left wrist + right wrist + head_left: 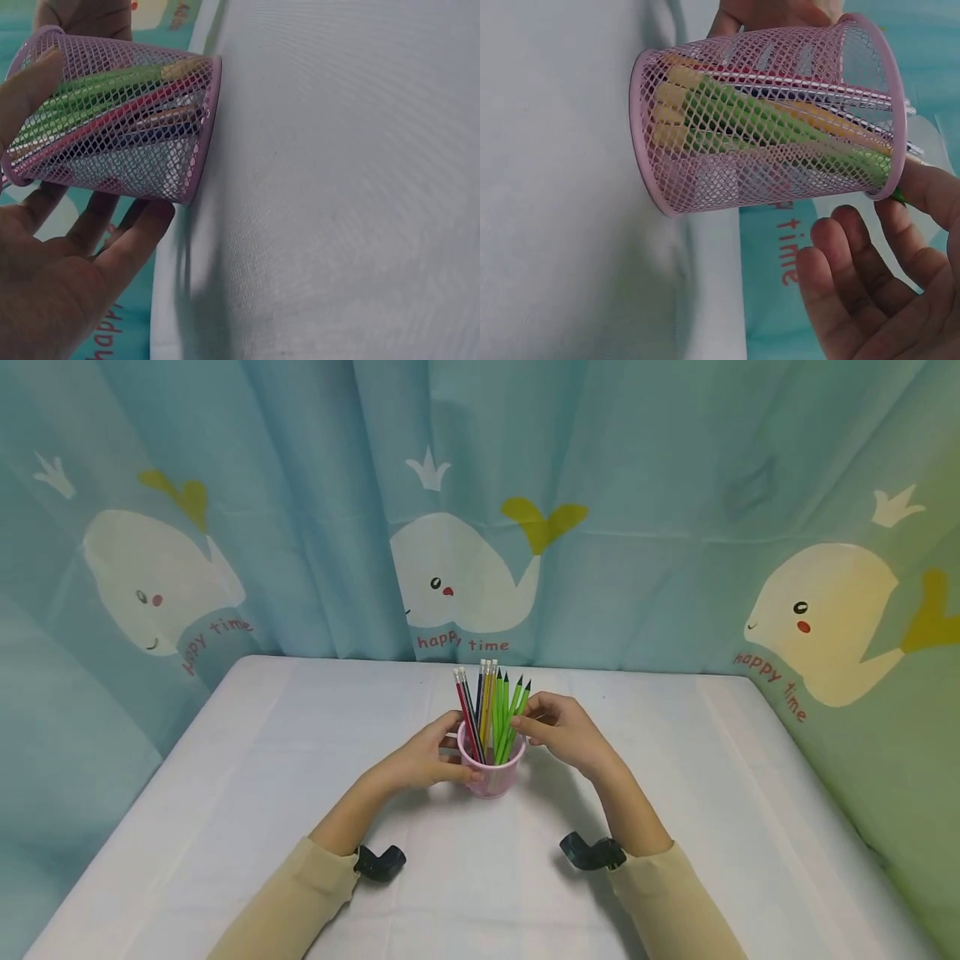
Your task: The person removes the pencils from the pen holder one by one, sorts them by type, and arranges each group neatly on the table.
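A pink mesh pencil cup (pixel 491 783) stands upright on the white-covered table, full of pencils. My left hand (pixel 423 760) grips it from the left, thumb across the front and fingers round the back. Several green pencils (pixel 742 116) lean to the cup's right side, their dark ends up. Red pencils (pixel 462 697), dark ones and yellow pencils (pixel 487 697) with white eraser ends stand on the left. At the right rim, my right hand (pixel 562 727) pinches the upper part of a green pencil between thumb and index finger; its other fingers are loosely bent.
The white cloth (pixel 300 718) covers the whole tabletop. Behind it hangs a blue-green curtain (pixel 637 460) printed with white whales, close to the table's back edge. Dark curved wrist mounts (pixel 592 852) stick out inward from both sleeves.
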Demonstrator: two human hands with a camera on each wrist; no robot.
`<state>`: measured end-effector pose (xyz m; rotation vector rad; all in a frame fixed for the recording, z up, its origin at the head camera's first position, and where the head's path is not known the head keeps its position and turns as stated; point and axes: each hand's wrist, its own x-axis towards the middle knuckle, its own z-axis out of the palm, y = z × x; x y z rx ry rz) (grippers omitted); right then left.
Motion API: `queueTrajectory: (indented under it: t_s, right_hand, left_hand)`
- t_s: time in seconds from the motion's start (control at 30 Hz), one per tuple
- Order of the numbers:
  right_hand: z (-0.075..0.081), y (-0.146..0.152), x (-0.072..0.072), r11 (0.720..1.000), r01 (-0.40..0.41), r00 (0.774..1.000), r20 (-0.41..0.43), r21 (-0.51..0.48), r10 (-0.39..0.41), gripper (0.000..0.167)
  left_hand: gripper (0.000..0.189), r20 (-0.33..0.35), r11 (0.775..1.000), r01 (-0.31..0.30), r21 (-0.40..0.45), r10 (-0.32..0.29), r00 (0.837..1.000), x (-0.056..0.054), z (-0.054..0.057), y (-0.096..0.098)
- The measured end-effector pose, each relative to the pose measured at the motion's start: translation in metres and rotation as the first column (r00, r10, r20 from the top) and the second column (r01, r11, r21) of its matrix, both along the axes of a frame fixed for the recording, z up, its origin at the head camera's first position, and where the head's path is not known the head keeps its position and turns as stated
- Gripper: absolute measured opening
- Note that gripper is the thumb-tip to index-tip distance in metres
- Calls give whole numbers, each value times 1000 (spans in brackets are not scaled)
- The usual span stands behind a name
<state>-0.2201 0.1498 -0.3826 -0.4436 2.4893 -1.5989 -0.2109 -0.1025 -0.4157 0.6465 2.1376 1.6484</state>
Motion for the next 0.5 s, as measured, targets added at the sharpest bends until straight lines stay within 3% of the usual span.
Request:
queueTrajectory:
  t_s: [0.17,0.5]
  right_hand:
    - [3,-1,2,999,21,999,-47,-40,-23,21]
    - [16,4,9,984,70,996,-50,-163,-79,19]
  left_hand:
    - [79,2,1000,-14,2,14,1000,0,-2,0]
    - [77,-16,1000,3,-6,-3,1000,1,-2,1]
